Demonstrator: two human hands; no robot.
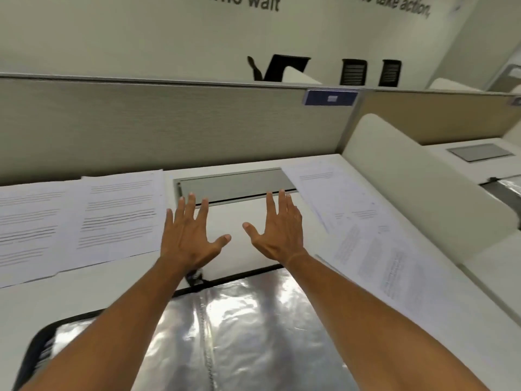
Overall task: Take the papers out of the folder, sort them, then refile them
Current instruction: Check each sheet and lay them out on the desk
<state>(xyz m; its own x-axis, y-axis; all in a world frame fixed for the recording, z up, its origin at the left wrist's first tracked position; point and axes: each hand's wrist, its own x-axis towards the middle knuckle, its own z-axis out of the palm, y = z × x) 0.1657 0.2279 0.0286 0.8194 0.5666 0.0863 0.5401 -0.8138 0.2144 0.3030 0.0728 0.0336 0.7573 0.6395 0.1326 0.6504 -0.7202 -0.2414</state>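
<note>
While both hands [235, 235] spread flat, papers [84, 218] flank them, folder [225, 334] below.

We find bare desk [239, 221] between the left papers [84, 215] and right papers [361, 221]. A partition [169, 128] blocks the far side; the silvery folder [225, 334] fills the near edge.

Occlusions, crops and illegible detail at the desk.
Printed lines on white paper sheets, left [84, 218] and right [363, 238], too blurred to read; left sheets cut by frame edge. Silvery zip-up folder with black trim [239, 328] partly hidden beneath both forearms, lower part cropped. Black wall lettering [245, 2] truncated at top edge.
</note>
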